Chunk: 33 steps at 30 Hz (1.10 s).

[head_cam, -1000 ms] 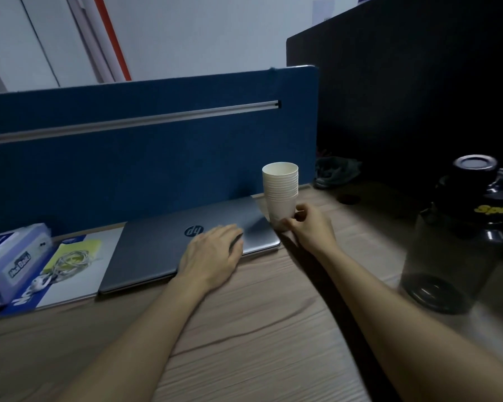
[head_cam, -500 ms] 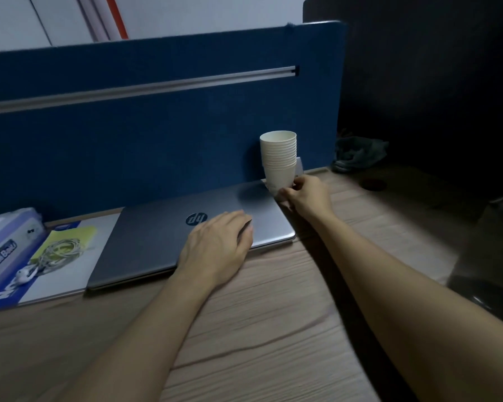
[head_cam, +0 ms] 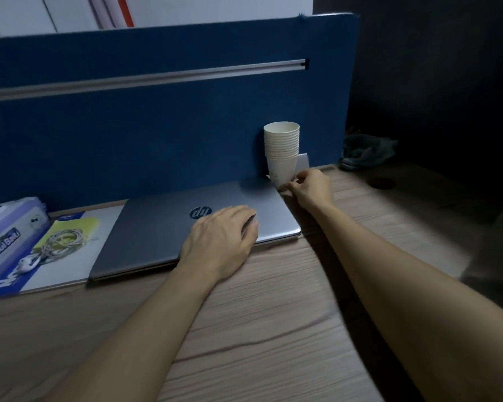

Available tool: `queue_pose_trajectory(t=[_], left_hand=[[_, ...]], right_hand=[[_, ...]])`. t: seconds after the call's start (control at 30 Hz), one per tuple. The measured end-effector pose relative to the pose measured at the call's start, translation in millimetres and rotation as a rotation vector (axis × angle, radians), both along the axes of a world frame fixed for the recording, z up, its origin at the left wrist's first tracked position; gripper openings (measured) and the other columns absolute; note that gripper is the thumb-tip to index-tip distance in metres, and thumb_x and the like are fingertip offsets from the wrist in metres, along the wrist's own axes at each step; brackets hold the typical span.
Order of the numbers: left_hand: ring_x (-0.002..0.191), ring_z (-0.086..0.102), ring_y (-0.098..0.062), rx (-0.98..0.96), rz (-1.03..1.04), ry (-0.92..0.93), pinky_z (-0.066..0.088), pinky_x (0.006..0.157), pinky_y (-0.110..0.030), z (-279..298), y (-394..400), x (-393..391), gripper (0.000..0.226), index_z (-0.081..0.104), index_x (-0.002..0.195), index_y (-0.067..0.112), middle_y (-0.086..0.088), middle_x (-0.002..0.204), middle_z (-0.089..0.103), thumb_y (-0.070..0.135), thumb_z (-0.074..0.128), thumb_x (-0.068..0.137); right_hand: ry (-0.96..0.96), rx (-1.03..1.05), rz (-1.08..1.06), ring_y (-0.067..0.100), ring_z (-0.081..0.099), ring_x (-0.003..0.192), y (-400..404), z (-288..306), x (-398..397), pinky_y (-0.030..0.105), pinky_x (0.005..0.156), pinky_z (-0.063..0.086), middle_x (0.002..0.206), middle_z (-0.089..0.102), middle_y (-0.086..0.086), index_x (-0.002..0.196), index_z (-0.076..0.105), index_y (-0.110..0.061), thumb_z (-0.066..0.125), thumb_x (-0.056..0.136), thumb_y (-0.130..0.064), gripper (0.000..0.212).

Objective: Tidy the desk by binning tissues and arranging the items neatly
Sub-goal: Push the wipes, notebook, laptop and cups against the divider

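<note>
A stack of white paper cups stands upright against the blue partition, at the back right corner of a closed grey laptop. My right hand pinches the base of the cup stack with thumb and fingertips. Flat on the laptop lid, near its front right, rests my left hand with fingers relaxed. A pack of wet tissues lies at the far left. White earphones lie coiled on a booklet beside the laptop.
A dark crumpled cloth lies at the back right by the black divider. A round cable hole sits in the wooden desk. A small white card stands behind the cups.
The stack of cups has been slid back toward the partition by my right hand. The view has swung left, so the dark bottle at the right has left the frame. My left hand stays on the laptop.
</note>
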<state>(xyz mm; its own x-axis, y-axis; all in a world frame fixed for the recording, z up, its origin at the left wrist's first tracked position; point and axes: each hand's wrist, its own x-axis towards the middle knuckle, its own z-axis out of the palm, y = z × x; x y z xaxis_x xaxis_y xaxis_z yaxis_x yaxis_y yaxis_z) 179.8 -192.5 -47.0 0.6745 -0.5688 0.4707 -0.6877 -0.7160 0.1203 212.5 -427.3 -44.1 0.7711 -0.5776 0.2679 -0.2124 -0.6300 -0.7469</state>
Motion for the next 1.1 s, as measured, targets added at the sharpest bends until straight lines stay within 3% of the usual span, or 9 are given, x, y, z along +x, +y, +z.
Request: queue_pose_trajectory(t=[0.1, 0.2, 0.3, 0.43, 0.63, 0.83, 0.93, 1.1], left_hand=[[0.107, 0.060, -0.015, -0.002, 0.012, -0.007, 0.046, 0.084, -0.034, 0.6, 0.1, -2.1, 0.033, 0.060, 0.112, 0.029, 0.012, 0.116, 0.066, 0.045, 0.035, 0.097], [0.105, 0.061, -0.017, -0.016, 0.032, -0.001, 0.047, 0.082, -0.035, 0.9, 0.3, -6.7, 0.032, 0.062, 0.111, 0.029, 0.011, 0.115, 0.068, 0.043, 0.037, 0.096], [0.103, 0.063, -0.021, -0.043, 0.021, 0.006, 0.049, 0.082, -0.036, -0.7, 1.4, -17.0, 0.028, 0.065, 0.110, 0.025, 0.007, 0.113, 0.070, 0.037, 0.044, 0.095], [0.101, 0.064, -0.023, -0.096, 0.005, 0.013, 0.049, 0.083, -0.037, -0.4, 4.5, -47.2, 0.023, 0.067, 0.107, 0.022, 0.004, 0.110, 0.071, 0.033, 0.051, 0.093], [0.112, 0.061, -0.018, -0.084, -0.045, 0.024, 0.045, 0.095, -0.035, 0.5, 4.0, -106.6, 0.033, 0.065, 0.120, 0.024, 0.004, 0.124, 0.067, 0.031, 0.052, 0.091], [0.112, 0.061, -0.022, -0.053, -0.072, 0.037, 0.047, 0.093, -0.035, 1.8, 3.2, -160.2, 0.035, 0.064, 0.122, 0.025, 0.004, 0.126, 0.066, 0.033, 0.051, 0.090], [0.114, 0.060, -0.023, -0.035, -0.108, 0.033, 0.048, 0.094, -0.036, 1.1, 2.2, -179.0, 0.035, 0.064, 0.121, 0.024, 0.002, 0.127, 0.065, 0.032, 0.052, 0.090], [0.114, 0.061, -0.023, -0.034, -0.163, 0.012, 0.047, 0.093, -0.036, 2.7, 1.3, -201.9, 0.034, 0.065, 0.121, 0.020, 0.000, 0.124, 0.067, 0.027, 0.056, 0.089]], right_hand=[[0.010, 0.000, 0.009, 0.028, 0.064, 0.093, 2.9, -0.5, -17.6, 0.031, 0.073, 0.045, 0.089, 0.070, 0.011, 0.089, 0.068, -0.009, 0.071, 0.085, -0.027, 0.019], [0.018, 0.059, 0.039, 0.025, 0.062, 0.104, 9.0, -0.1, -44.1, 0.029, 0.084, 0.043, 0.109, 0.069, 0.011, 0.120, 0.063, -0.005, 0.072, 0.086, -0.029, 0.042], [0.034, 0.105, 0.077, 0.021, 0.061, 0.107, 17.6, -2.8, -75.1, 0.027, 0.084, 0.043, 0.119, 0.066, 0.009, 0.129, 0.057, -0.007, 0.070, 0.088, -0.029, 0.048], [0.022, 0.065, 0.060, 0.022, 0.063, 0.105, 27.2, -3.0, -123.5, 0.027, 0.087, 0.045, 0.116, 0.069, 0.009, 0.127, 0.059, -0.007, 0.072, 0.086, -0.029, 0.048], [0.056, 0.058, 0.048, 0.020, 0.063, 0.105, 33.5, -2.5, -197.6, 0.025, 0.084, 0.044, 0.117, 0.068, 0.007, 0.129, 0.058, -0.010, 0.071, 0.087, -0.033, 0.050], [0.018, 0.074, 0.031, 0.018, 0.062, 0.105, 34.4, 0.8, -275.4, 0.026, 0.087, 0.047, 0.119, 0.067, 0.007, 0.130, 0.057, -0.011, 0.070, 0.087, -0.035, 0.051], [-0.027, 0.069, -0.026, 0.017, 0.064, 0.100, 33.9, 2.4, -307.3, 0.022, 0.078, 0.046, 0.113, 0.069, 0.006, 0.124, 0.062, -0.010, 0.070, 0.087, -0.033, 0.044], [-0.153, 0.206, -0.247, 0.028, 0.069, 0.080, 20.5, -0.1, -350.7, 0.044, 0.075, 0.058, 0.088, 0.070, 0.011, 0.094, 0.065, -0.010, 0.066, 0.087, -0.033, 0.024]])
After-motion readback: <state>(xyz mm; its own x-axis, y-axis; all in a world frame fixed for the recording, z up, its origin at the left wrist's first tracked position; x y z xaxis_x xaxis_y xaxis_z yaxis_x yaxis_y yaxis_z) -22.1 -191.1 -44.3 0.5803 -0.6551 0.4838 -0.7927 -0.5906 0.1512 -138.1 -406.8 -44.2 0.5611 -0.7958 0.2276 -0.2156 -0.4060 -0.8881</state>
